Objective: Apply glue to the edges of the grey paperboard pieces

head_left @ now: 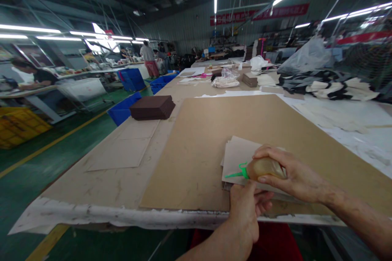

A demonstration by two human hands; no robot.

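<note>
My right hand (283, 173) is closed around an amber glue bottle (265, 168) with a green nozzle that points left over a stack of pale grey-beige sheets (235, 153). The stack lies near the front edge of a large tan board (196, 138). My left hand (246, 208) is at the stack's front edge, below the bottle, its thumb against the sheets. Several of its fingers show, curled and slightly apart under the stack's edge; whether they grip the sheets is hard to see.
Dark brown pieces (151, 107) are stacked at the table's left edge, behind flat pale sheets (124, 149). Blue bins (122, 108) stand beside the table. Black and white fabric (337, 85) lies at the back right. People are farther off at left.
</note>
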